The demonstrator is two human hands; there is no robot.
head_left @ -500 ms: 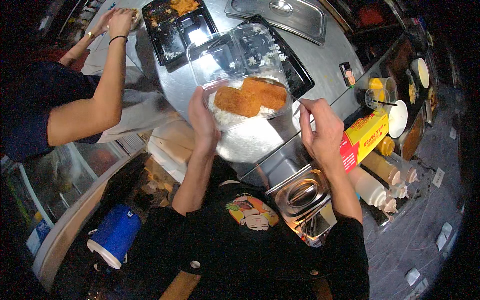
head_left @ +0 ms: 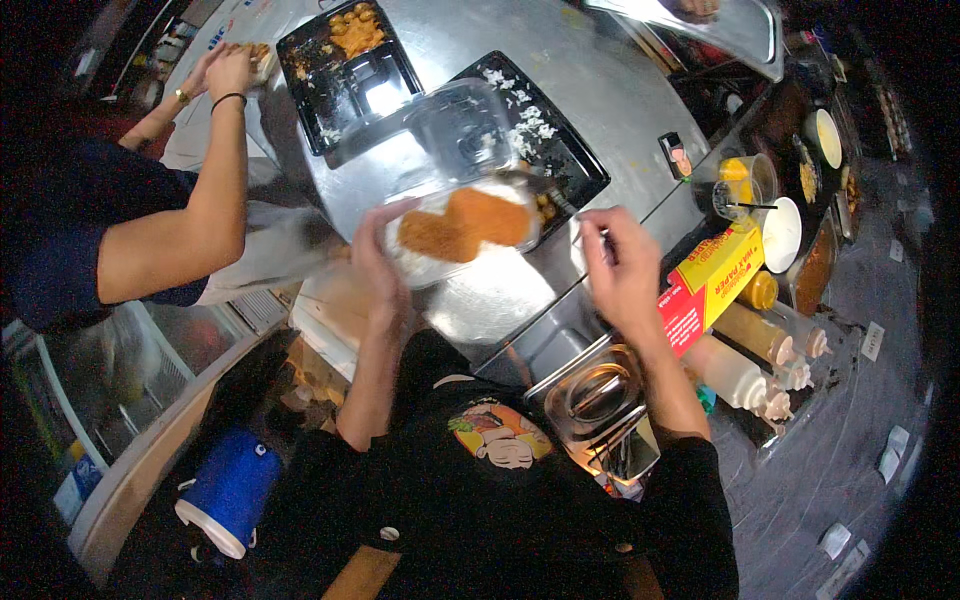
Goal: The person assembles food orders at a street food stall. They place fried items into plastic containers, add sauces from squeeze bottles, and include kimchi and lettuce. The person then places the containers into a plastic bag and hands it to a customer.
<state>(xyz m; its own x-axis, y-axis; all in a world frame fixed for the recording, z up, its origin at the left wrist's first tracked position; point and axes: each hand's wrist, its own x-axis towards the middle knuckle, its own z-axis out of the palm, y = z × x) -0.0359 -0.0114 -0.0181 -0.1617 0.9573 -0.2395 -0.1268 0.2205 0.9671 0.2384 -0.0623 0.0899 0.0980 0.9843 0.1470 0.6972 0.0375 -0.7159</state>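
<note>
My left hand (head_left: 382, 262) grips the left side of a clear hinged plastic food container (head_left: 400, 268), its blurred lid (head_left: 455, 125) folded back. Two orange-brown breaded pieces (head_left: 465, 226) lie on white rice inside it. My right hand (head_left: 620, 262), to the right of the container, is closed in a pinch on a thin utensil (head_left: 543, 184). The utensil's dark head reaches over the container's far right edge; blur hides its exact kind. Behind the container lies a black tray (head_left: 585, 175) with scattered rice and a few small brown pieces.
Another black tray (head_left: 310, 95) holds orange food at the back. A co-worker's hands (head_left: 228, 75) work at the far left. A metal pan lid (head_left: 760, 40) is at the top right. On my right are a wax paper box (head_left: 715, 285), squeeze bottles (head_left: 735, 380) and a lidded steel pan (head_left: 595, 385).
The container in my left hand has moved slightly left and nearer, and my right hand shifts left with it. The metal pan lid has moved from the table's back to the right.
</note>
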